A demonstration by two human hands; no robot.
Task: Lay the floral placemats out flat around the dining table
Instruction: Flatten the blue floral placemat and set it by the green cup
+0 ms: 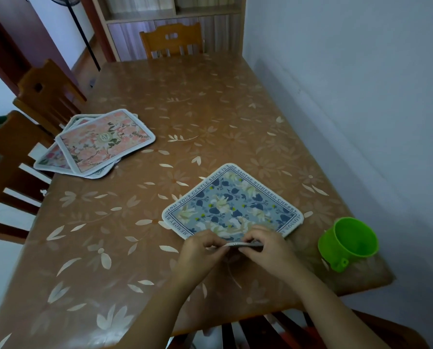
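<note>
Blue floral placemat [231,205] near corner lifted, pink stack [97,144] left

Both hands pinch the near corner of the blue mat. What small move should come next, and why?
Probably lower that corner and press it flat. The left hand and right hand hold the near corner of the blue mat raised off the table, while the rest lies flat. The pink stack at the left edge is still to be laid out.

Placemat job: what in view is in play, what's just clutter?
In play:
- blue floral placemat, near corner pinched by left hand and right hand
- stack of pink floral placemats, left side
- dining table

Just lying about:
- green cup, right edge
- chairs
- shelf unit
</note>
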